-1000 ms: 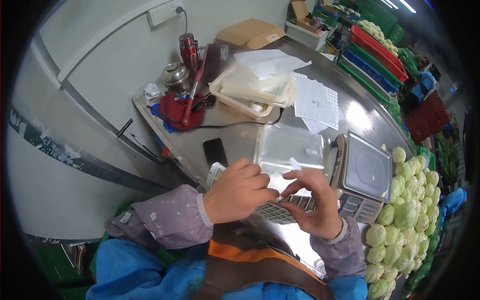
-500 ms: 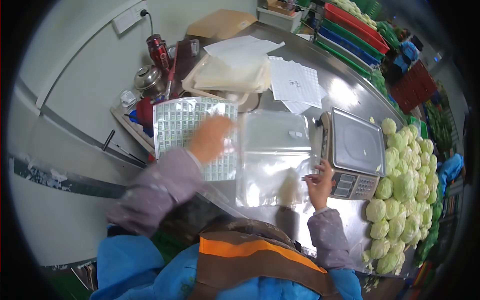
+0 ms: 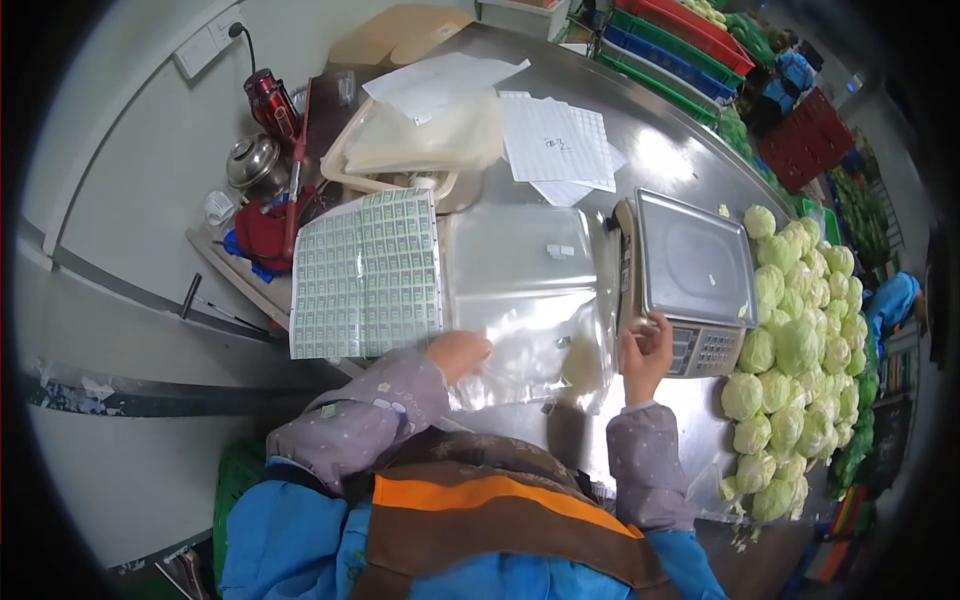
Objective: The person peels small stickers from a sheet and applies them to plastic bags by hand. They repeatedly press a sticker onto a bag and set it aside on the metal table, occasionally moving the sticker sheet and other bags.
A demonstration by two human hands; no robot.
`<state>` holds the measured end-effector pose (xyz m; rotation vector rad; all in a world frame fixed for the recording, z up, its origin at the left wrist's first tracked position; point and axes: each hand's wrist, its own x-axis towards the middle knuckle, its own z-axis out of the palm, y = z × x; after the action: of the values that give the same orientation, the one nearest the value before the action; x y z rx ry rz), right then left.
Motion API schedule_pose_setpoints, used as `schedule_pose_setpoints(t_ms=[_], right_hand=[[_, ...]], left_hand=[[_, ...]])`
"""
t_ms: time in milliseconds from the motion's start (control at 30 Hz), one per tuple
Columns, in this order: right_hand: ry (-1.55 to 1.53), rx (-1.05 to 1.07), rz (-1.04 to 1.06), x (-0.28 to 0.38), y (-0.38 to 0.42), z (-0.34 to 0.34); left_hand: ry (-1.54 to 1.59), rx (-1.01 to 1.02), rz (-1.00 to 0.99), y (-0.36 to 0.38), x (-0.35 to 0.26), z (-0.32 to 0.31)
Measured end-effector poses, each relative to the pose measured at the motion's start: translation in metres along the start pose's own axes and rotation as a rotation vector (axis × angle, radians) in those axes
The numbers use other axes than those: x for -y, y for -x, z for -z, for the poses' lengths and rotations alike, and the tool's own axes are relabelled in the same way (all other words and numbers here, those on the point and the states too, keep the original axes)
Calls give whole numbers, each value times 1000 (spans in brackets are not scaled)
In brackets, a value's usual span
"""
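Observation:
A stack of clear plastic bags [image 3: 520,330] lies flat on the metal table, with a small green label [image 3: 564,342] and white labels [image 3: 560,251] on it. My left hand [image 3: 460,355] is over the lower left edge of the bags, fingers closed; what they hold, if anything, is hidden. To its upper left lies a sheet of green printed stickers [image 3: 365,275]. My right hand [image 3: 647,355] is raised beside the bags, at the front left corner of the weighing scale [image 3: 695,265]. Its fingers are curved and apart, with nothing visible in them.
Many pale green cabbages [image 3: 797,345] are piled right of the scale. Behind the bags are a cream tray [image 3: 345,170] of plastic sheets and several white papers [image 3: 560,145]. A metal pot [image 3: 255,165] and red bottle [image 3: 270,105] stand left. Stacked crates [image 3: 680,45] are at the back.
My left hand has moved from the sticker sheet down to the bags' lower left edge. My right hand has drawn slightly away from the bags. A small green label now shows on them.

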<state>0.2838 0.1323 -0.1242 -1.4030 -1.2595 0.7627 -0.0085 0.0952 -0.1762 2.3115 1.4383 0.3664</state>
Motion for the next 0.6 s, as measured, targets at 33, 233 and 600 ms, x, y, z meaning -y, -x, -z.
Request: schedule_pose_setpoints(t_ms=[33, 233, 600], right_hand=[[-103, -13, -102, 1, 0, 4], [-2, 4, -49, -3, 9, 8], [-80, -55, -68, 1, 7, 31]], left_hand=[[25, 98, 77, -5, 3, 1], [620, 79, 367, -24, 28, 56], [281, 447, 195, -14, 11, 30]])
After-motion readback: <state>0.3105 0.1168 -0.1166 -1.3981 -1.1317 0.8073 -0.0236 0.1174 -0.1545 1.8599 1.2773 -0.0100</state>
